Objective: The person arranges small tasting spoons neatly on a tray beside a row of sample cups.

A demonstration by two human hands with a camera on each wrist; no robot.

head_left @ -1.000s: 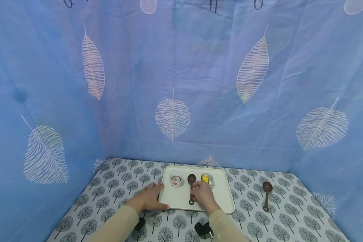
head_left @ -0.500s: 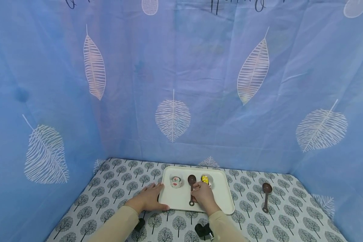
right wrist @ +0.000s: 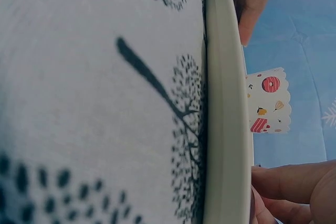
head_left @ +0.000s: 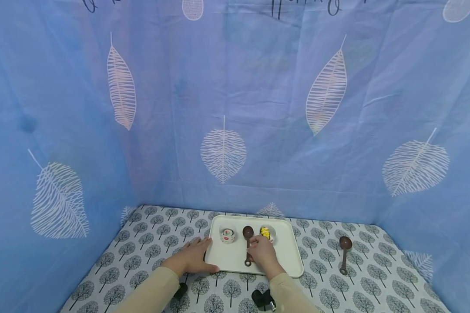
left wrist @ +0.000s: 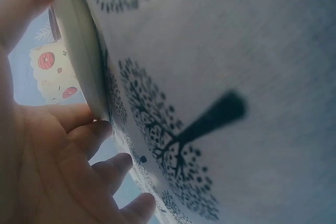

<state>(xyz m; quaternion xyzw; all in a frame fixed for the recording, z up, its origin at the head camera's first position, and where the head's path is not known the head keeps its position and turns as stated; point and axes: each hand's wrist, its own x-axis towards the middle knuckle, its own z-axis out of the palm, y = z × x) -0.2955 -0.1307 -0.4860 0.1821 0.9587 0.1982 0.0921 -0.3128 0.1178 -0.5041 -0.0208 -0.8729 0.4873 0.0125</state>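
Observation:
On the cream tray (head_left: 227,261) lies a brown spoon (head_left: 248,232) with a round bowl, its handle pointing toward me. My right hand (head_left: 263,253) pinches that handle from the right; the hand hides part of the right paper cup. My left hand (head_left: 196,255) touches the tray's left front corner, fingers spread along the side and thumb at the front edge. In the left wrist view, the thumb and fingertips meet the tray rim (left wrist: 86,51). A printed paper cup (head_left: 227,236) with a scalloped rim stands left of the spoon. Right of it, another cup holds something yellow (head_left: 265,232).
A second brown spoon (head_left: 345,254) lies on the tree-print tablecloth (head_left: 317,265), right of the tray. Black wrist gear (head_left: 262,297) shows below the right hand. Blue curtains (head_left: 258,174) with leaf prints close off the back and both sides.

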